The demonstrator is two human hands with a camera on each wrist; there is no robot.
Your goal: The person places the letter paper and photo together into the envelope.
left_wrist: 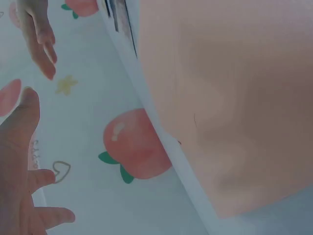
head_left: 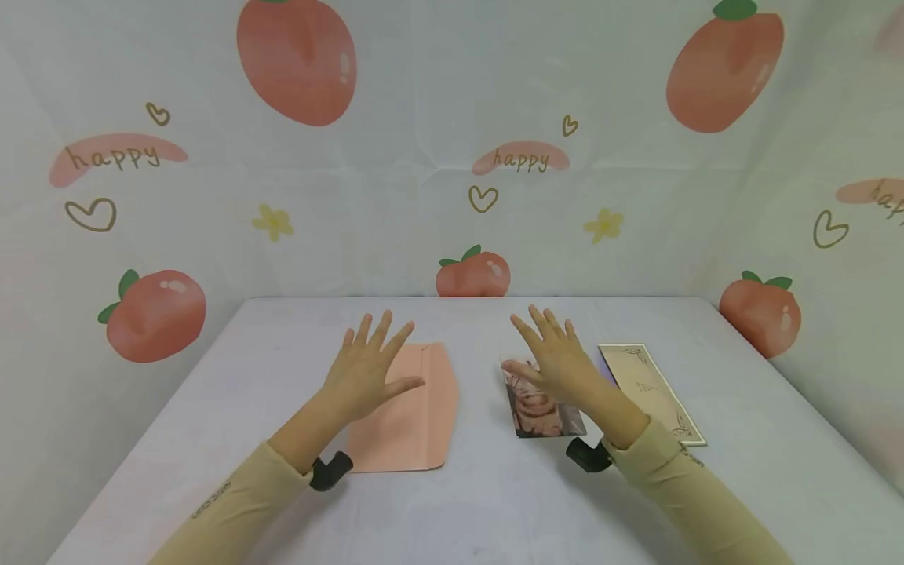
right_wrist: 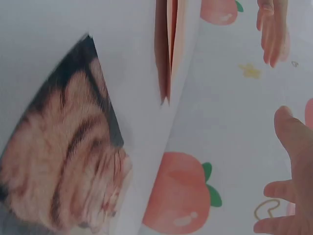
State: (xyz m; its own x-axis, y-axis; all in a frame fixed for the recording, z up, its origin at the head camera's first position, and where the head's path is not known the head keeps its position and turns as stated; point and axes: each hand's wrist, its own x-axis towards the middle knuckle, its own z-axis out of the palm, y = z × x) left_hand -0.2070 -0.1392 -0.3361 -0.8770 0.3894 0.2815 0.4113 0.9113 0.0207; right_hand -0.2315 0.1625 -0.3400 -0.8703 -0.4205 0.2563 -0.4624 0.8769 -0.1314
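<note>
My left hand (head_left: 363,373) hovers with fingers spread over the left part of a pink envelope (head_left: 402,431), whose flap is unfolded to the right. In the left wrist view the envelope (left_wrist: 234,98) fills the right side. My right hand (head_left: 561,365), fingers also spread, is held above a photo (head_left: 537,412) with a striped, furry-looking picture; the hand covers part of it. The right wrist view shows the photo (right_wrist: 73,152) lying on the table. Neither hand holds anything. Right of the photo lies a cream card (head_left: 653,392) with dark corner ornaments, partly hidden by the right forearm.
The white table (head_left: 487,510) ends at a cloth backdrop (head_left: 395,157) printed with fruit, hearts and "happy". A purple edge (head_left: 606,370) shows beside the cream card. Black wrist cameras (head_left: 330,471) sit under both cuffs.
</note>
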